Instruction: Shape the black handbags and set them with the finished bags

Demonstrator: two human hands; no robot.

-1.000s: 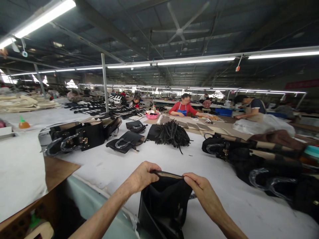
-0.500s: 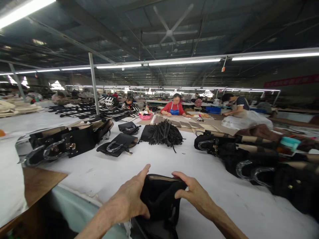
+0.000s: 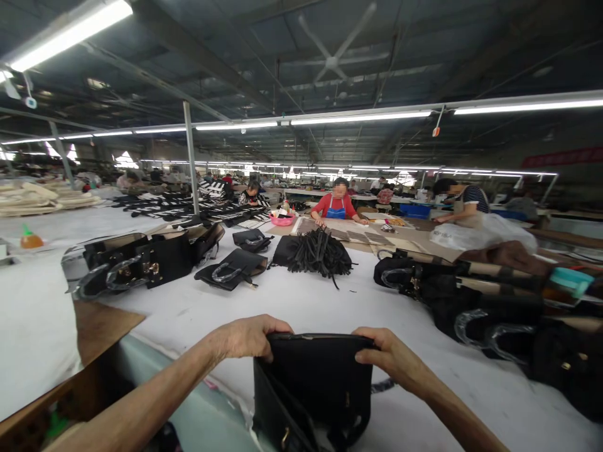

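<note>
Though set among many others, just one black bag (image 3: 320, 376) in both hands, upright at the near edge of the white table (image 3: 301, 301).
At the rim's left end, left hand (image 3: 249, 336) curled tight and pinching it; long top rim running left to right, flat and level; at the right end, right hand (image 3: 391, 358) pinching too, fingers folded over. Both hands touching, neither one nearer. Well apart, farther back: more bags (image 3: 141, 263) by the left edge, a heap of black straps (image 3: 320, 251) in the middle.
</note>
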